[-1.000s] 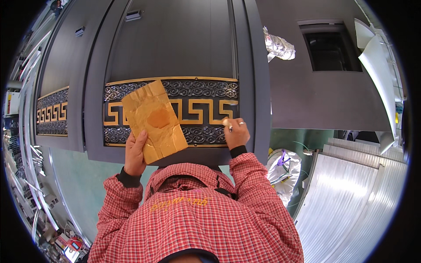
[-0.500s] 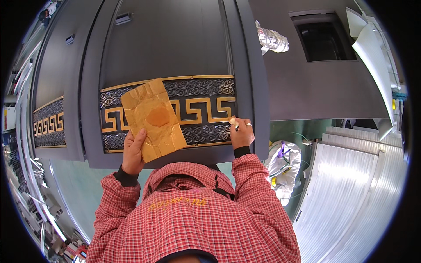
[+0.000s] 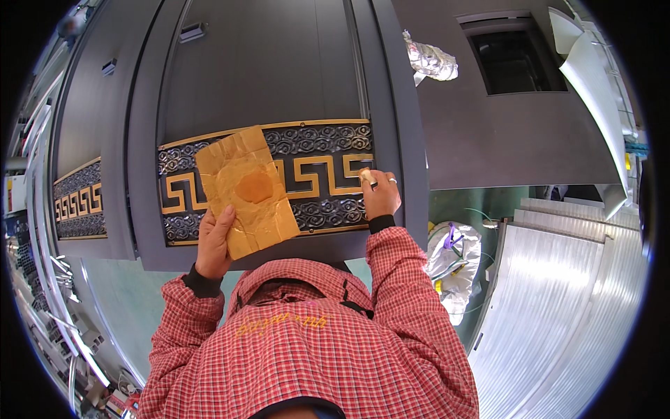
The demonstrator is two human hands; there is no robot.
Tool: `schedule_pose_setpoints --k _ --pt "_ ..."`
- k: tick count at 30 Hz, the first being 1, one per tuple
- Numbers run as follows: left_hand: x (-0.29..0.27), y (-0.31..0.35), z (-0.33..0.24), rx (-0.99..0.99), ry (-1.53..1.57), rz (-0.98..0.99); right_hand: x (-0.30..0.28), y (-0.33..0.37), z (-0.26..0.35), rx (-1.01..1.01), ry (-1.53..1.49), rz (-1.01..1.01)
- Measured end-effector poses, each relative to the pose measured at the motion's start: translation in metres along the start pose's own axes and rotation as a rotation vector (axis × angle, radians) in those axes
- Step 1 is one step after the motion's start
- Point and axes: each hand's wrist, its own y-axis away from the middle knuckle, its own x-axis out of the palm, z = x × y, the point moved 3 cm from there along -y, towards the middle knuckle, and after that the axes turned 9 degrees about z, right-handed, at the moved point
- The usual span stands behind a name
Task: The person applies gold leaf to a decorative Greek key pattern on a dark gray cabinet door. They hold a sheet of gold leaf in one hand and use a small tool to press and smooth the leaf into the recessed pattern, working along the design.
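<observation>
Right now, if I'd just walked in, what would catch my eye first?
Probably the gold sheet with an orange patch, held by the left hand in front of the dark panel. Next, the gold key pattern across that panel's lower part, where the right hand holds a small pale piece at the pattern's right end. Below, red checked clothing fills the lower middle.

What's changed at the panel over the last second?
The right hand, gripping a small pale pad, moved up and slightly right over the gold key pattern, from its bottom edge to about mid-height at the right end. The camera view shifted a little. Nothing taken or let go; the left hand still holds the gold-coloured sheet.
</observation>
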Motion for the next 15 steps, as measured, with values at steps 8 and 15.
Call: schedule_pose_setpoints --k 8,15 --pt "0.002 0.001 0.002 0.017 -0.002 -0.018 -0.004 0.037 -0.014 0.012 -0.002 0.036" --pt "0.009 -0.001 -0.001 0.004 -0.01 0.009 -0.001 0.004 -0.004 -0.027 0.08 0.033"
